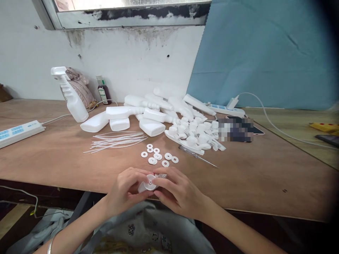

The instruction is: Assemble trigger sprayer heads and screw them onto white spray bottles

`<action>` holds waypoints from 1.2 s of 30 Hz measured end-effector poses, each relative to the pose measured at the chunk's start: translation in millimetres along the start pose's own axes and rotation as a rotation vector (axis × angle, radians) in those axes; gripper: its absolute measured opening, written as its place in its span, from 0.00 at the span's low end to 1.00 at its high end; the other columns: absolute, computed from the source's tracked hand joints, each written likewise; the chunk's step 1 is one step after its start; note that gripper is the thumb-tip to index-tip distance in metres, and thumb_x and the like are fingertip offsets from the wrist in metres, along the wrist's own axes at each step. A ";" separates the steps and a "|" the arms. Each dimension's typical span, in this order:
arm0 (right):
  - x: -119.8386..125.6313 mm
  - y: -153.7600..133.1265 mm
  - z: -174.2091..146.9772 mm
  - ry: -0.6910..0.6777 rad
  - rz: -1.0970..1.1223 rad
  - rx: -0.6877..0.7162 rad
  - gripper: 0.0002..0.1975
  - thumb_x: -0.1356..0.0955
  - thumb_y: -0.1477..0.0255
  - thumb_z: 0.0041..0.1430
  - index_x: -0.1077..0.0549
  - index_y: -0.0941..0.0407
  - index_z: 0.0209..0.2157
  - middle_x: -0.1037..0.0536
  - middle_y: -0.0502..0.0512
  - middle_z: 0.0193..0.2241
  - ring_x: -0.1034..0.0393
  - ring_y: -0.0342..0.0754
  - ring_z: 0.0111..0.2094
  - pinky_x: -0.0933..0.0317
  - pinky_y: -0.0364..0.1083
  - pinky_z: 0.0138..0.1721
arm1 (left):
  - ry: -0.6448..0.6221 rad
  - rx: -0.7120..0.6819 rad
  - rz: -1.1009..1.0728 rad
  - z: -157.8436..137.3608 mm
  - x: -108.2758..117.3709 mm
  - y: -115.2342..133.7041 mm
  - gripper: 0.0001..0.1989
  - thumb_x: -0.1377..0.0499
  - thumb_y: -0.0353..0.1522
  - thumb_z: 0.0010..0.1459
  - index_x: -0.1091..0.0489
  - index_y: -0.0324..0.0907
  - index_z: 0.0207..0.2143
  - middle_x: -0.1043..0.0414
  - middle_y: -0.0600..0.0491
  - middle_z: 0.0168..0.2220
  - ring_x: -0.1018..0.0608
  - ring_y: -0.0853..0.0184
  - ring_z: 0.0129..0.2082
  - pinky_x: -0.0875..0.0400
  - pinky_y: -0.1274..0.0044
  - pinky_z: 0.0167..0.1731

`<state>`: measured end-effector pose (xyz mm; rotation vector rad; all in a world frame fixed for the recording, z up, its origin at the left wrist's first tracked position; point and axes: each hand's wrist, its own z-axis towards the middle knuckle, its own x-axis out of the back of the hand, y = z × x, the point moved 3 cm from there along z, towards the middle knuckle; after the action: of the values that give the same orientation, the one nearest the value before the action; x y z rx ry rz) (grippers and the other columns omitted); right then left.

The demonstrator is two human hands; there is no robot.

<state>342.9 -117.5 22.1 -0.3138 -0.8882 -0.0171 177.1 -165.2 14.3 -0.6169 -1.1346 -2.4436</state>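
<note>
Both my hands meet at the table's front edge around a white spray trigger head point(150, 182). Its round collar faces up toward me, showing a small hole in the middle. My left hand point(127, 185) grips it from the left, thumb below and fingers above. From the other side my right hand point(178, 190) grips it too, fingertips on the collar's rim. Just beyond my fingers lie several flat white ring washers point(165, 163). Behind them to the left is a bunch of thin white tubes point(119, 141). More white trigger heads point(196, 135) are heaped to the right.
White bottles point(150, 123) lie piled at the back, and one assembled spray bottle point(72, 98) stands left, before a pink bag point(79, 86). A screwdriver point(198, 156) lies beside the trigger heads. Power strips point(21, 132), a dark bottle point(103, 92) and a phone point(258, 131) are also on the table.
</note>
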 end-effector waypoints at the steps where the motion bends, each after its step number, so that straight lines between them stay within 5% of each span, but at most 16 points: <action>1: -0.6 0.1 0.2 -0.010 0.006 -0.011 0.14 0.38 0.74 0.58 0.37 0.55 0.46 0.30 0.58 0.43 0.35 0.46 0.43 0.37 0.47 0.44 | -0.001 -0.001 0.005 0.0 -0.3 -0.2 0.09 0.39 0.29 0.51 0.34 0.41 0.36 0.26 0.50 0.38 0.24 0.68 0.35 0.29 0.78 0.36; 36: -9.0 3.4 -0.7 -0.044 0.010 -0.016 0.16 0.35 0.72 0.57 0.37 0.55 0.48 0.30 0.57 0.43 0.34 0.47 0.42 0.36 0.46 0.42 | -0.068 -0.198 0.235 -1.0 -3.9 1.9 0.17 0.37 0.30 0.49 0.40 0.43 0.40 0.30 0.49 0.40 0.28 0.65 0.38 0.34 0.73 0.37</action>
<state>338.2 -115.5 13.9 -0.3344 -0.9303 -0.0084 181.0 -166.6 12.8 -0.8475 -0.7980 -2.3616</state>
